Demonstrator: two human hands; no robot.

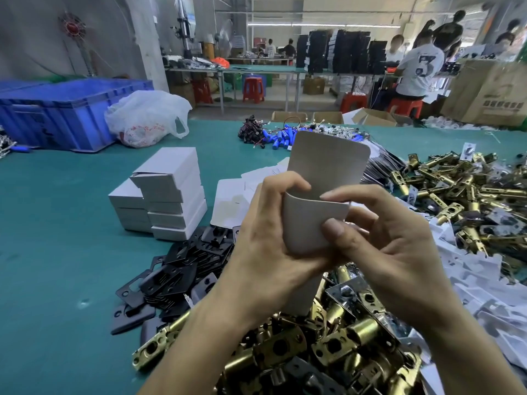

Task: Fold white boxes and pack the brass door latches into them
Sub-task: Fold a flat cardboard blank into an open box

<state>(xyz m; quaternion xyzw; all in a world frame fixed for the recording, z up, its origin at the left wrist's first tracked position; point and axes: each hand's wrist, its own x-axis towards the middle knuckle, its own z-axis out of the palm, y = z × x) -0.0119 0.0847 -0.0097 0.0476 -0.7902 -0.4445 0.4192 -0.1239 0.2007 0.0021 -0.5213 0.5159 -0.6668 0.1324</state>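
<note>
Both hands hold one white box blank point(319, 178) upright over the table, partly folded, its rounded top flap standing up and a front panel curled open. My left hand point(262, 232) grips its left side with fingers over the edge. My right hand point(379, 235) pinches the front panel with the thumb. Brass door latches point(336, 346) lie heaped right under my wrists, and a second pile of brass latches point(462, 192) spreads at the right. A stack of folded white boxes point(165, 195) stands at the left.
Black strike plates point(176, 269) are scattered left of my hands. Flat white blanks point(233, 201) lie behind them, white card inserts point(470, 286) at the right. Blue cells with wires point(279, 136), a plastic bag point(145, 118) and a blue crate point(65, 109) sit at the back.
</note>
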